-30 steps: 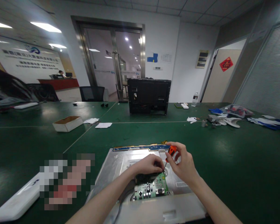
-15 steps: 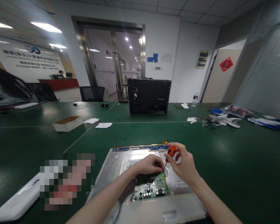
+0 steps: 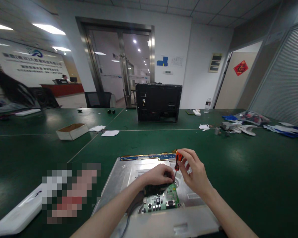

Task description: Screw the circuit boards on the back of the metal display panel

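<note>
Right now your right hand (image 3: 195,172) is pinched shut around the orange handle of a small screwdriver (image 3: 176,162), holding it nearly upright so its tip meets the far corner of the green circuit board (image 3: 162,200). Your left hand (image 3: 157,175) is curled down on that same corner, fingertips beside the tip, seemingly to steady board and blade; whether it grips anything I cannot tell. Both sit on the silver metal panel (image 3: 129,175), which lies flat at the near edge of the green tabletop (image 3: 250,172), close under you. 1 black monitor casing (image 3: 158,102) stands upright mid-table, well apart.
</note>
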A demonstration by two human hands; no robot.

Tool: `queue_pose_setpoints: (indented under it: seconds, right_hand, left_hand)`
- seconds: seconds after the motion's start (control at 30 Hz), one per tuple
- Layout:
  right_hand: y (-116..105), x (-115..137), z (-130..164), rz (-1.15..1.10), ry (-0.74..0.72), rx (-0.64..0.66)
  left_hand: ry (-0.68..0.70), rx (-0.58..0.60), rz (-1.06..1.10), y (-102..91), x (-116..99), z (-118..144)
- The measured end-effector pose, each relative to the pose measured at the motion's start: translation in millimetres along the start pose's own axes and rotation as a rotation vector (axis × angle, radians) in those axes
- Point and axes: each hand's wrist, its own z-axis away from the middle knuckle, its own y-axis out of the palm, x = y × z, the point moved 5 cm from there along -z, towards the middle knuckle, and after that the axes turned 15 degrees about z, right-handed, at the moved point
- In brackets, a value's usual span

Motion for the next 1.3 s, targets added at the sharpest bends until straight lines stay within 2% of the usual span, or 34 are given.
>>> queue_pose_setpoints:
  seconds: [0.37,0.73,1.03,1.3]
  right_hand:
    - [3.2,-7.2,5.9,-0.011,0.111,-0.064]
    - [0.1,0.6,0.6,-0.044,0.011,0.003]
    - [2.0,-5.4,6.4,-0.011,0.089,-0.073]
    - [-1.0,1.4,1.8,-0.022,0.009,-0.024]
  left_hand:
    - [-0.012,0.003,0.003,-0.3,1.7,0.1]
    - [0.010,0.016,0.023,0.2,3.3,-0.8]
    - [0.008,0.019,0.022,-0.3,0.4,-0.7]
    - [-0.016,0.024,0.037,-0.1,3.5,-0.5]
